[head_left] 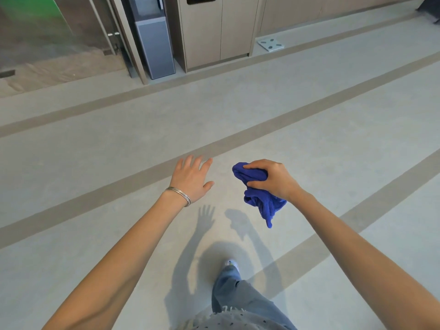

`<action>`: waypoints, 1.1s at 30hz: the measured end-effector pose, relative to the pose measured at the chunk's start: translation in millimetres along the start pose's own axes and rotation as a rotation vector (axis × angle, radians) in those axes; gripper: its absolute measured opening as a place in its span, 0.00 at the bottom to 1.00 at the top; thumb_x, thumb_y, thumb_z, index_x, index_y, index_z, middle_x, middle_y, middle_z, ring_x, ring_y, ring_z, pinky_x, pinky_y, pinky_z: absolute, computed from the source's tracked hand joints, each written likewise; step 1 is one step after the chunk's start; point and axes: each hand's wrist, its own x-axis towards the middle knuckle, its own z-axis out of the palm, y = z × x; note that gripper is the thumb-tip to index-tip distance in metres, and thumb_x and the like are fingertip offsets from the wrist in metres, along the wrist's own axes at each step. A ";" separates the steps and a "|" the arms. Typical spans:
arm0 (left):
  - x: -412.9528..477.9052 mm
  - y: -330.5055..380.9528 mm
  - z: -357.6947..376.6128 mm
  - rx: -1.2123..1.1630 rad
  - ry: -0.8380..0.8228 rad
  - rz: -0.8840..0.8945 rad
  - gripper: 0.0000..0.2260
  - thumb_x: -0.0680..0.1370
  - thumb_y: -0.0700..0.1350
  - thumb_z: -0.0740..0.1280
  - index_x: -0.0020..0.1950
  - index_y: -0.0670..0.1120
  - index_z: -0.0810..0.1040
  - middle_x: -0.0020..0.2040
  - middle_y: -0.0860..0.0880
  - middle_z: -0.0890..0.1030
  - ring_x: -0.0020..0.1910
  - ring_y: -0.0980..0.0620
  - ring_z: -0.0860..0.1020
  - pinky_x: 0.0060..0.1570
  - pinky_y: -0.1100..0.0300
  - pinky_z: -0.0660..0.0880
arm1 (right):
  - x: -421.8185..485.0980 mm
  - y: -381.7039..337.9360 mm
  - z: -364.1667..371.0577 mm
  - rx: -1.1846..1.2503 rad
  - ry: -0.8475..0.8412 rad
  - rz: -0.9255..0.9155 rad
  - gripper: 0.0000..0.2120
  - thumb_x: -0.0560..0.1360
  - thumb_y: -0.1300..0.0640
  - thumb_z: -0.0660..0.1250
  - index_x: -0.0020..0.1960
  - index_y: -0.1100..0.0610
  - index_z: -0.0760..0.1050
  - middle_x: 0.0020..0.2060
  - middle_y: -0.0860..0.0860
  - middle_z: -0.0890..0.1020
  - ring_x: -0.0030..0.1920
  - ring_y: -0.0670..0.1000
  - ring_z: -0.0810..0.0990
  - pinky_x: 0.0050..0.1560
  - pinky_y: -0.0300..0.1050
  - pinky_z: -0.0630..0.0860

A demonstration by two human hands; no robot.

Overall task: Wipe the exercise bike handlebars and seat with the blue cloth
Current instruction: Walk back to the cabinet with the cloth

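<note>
My right hand (273, 178) grips a bunched blue cloth (262, 201), whose loose end hangs down below the fist. My left hand (192, 178) is held out flat over the floor with its fingers spread and holds nothing; a thin silver bangle sits on its wrist. Both arms reach forward at about waist height, a hand's width apart. No exercise bike, handlebars or seat appear in the head view.
Pale grey floor (309, 110) with darker diagonal stripes stretches ahead. At the back stand a grey water dispenser (154, 44), beige cabinet doors (219, 29) and a white bathroom scale (270, 44) on the floor. A glass door (59, 32) is far left. My leg and shoe (229, 264) step forward.
</note>
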 end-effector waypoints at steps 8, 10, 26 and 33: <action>89.1 4.0 -5.5 -0.030 -0.003 -0.028 0.29 0.78 0.58 0.56 0.76 0.49 0.53 0.75 0.45 0.60 0.73 0.42 0.55 0.71 0.46 0.54 | 78.0 20.0 -49.4 0.005 -0.017 -0.022 0.17 0.66 0.61 0.74 0.53 0.49 0.79 0.51 0.47 0.81 0.50 0.47 0.78 0.53 0.39 0.72; 107.3 0.5 -4.5 -0.026 -0.008 -0.030 0.29 0.78 0.58 0.56 0.75 0.49 0.53 0.75 0.45 0.60 0.73 0.42 0.55 0.71 0.46 0.54 | 95.1 24.8 -56.0 0.008 -0.020 -0.010 0.17 0.66 0.60 0.73 0.53 0.49 0.79 0.50 0.46 0.80 0.49 0.47 0.78 0.52 0.38 0.72; 293.0 -99.5 -23.8 -0.044 -0.030 0.003 0.29 0.79 0.57 0.56 0.76 0.50 0.51 0.76 0.46 0.57 0.75 0.41 0.53 0.72 0.45 0.52 | 292.9 15.1 -84.1 -0.015 0.018 0.027 0.18 0.65 0.60 0.74 0.53 0.48 0.79 0.47 0.45 0.80 0.48 0.48 0.77 0.51 0.40 0.73; 373.5 -162.1 -45.4 -0.010 0.002 0.030 0.29 0.79 0.57 0.56 0.76 0.50 0.50 0.76 0.46 0.57 0.75 0.42 0.53 0.73 0.45 0.52 | 389.9 -11.4 -88.8 -0.013 0.032 0.033 0.18 0.66 0.61 0.74 0.54 0.50 0.79 0.47 0.46 0.80 0.47 0.47 0.76 0.45 0.27 0.67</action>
